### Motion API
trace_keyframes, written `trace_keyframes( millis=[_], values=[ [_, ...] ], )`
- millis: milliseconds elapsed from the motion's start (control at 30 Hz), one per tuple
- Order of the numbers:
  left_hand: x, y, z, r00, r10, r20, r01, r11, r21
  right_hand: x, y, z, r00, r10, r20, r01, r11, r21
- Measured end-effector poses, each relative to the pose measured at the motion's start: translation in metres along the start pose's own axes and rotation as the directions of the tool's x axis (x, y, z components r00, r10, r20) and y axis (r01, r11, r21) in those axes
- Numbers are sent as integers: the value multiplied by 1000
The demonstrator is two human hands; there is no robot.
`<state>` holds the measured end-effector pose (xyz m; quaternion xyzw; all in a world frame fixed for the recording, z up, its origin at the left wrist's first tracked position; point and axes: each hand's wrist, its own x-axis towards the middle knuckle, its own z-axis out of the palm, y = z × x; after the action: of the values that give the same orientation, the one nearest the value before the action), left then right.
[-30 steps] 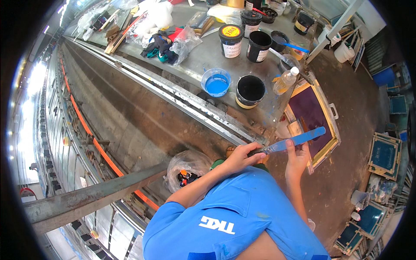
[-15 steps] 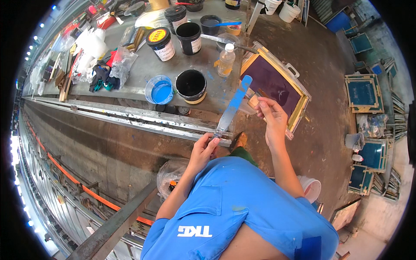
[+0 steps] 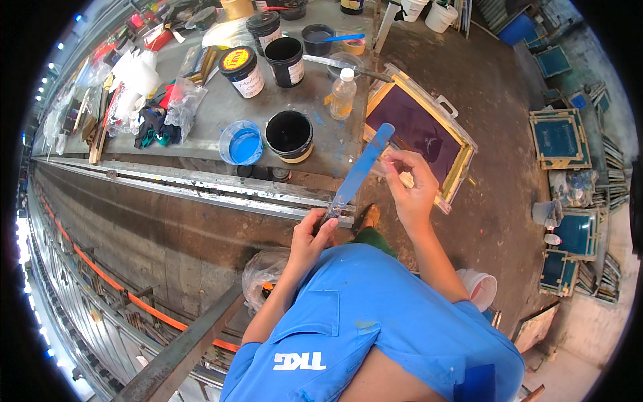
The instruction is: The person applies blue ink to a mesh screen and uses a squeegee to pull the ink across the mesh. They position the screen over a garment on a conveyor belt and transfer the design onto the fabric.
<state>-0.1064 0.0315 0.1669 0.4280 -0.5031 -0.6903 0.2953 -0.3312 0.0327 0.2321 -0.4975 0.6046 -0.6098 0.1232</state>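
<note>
My left hand (image 3: 315, 234) grips the handle of a long, paint-smeared blue spatula (image 3: 363, 167), its blade angled up and right. Just right of the blade, my right hand (image 3: 412, 184) is raised with fingers curled together; whatever is between them is too small to make out. Behind it, a screen frame (image 3: 457, 175) with dark purple mesh leans by the table end. On the stained table (image 3: 181, 154) stand a cup of blue paint (image 3: 242, 142), a black tub (image 3: 289, 134) and a clear bottle (image 3: 341, 100).
More ink tubs (image 3: 284, 61), rags and plastic (image 3: 157, 130) cover the table. A metal rail (image 3: 201, 189) runs along its edge. A steel beam (image 3: 181, 348) crosses at lower left. Screen frames (image 3: 556, 141) lean along the right wall. A white bucket (image 3: 479, 285) is by my right side.
The view has swung rightward. The spatula has turned more upright in my left hand. My right hand has left the blade's side and now curls close beside it, slightly lower than half a second ago.
</note>
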Motion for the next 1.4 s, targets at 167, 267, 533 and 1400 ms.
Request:
trace_keyframes(
  millis=[167, 267, 533, 1400],
  values=[
    [-4, 4, 2, 979, 203, -32, -191, 956, 223, 10, -4, 10, 984, -177, -3, 175, 976, -128],
    [-8, 4, 7, 956, 292, -38, -271, 923, 275, 14, -7, 16, 972, -236, -11, 230, 954, -194],
    [-10, 9, 11, 859, 511, 23, -417, 673, 610, 13, -6, 20, 968, -245, -48, 234, 959, -162],
    [-11, 14, 9, 991, 113, 77, -105, 990, -97, 17, -6, 21, 996, -36, -83, 51, 980, 192]
  ],
)
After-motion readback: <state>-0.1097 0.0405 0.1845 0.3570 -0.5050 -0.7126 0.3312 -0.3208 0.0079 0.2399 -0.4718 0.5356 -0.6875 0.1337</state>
